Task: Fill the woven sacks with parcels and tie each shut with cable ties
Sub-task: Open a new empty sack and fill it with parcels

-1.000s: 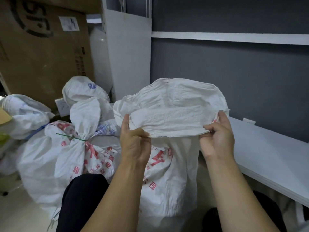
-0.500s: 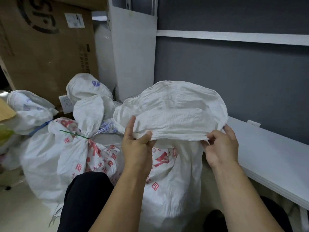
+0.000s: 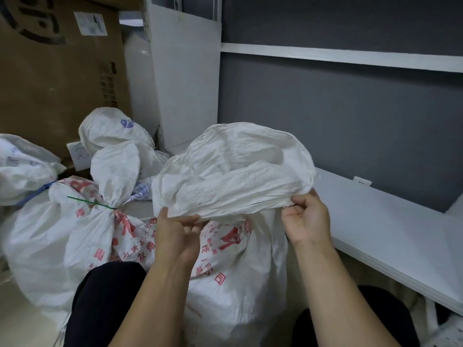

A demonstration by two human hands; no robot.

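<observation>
Pale floor (image 3: 27, 324) carries tied woven sacks (image 3: 57, 246) and a cardboard box (image 3: 50, 78).

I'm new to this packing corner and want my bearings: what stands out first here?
The open woven sack fills the centre, its mouth gathered up by the left hand and the right hand. To its left lies a tied sack cinched with a green cable tie, in front of a big cardboard box.

Single head-worn view, looking forward and down, close over the hands (image 3: 240, 226) and sack (image 3: 233, 171)
</observation>
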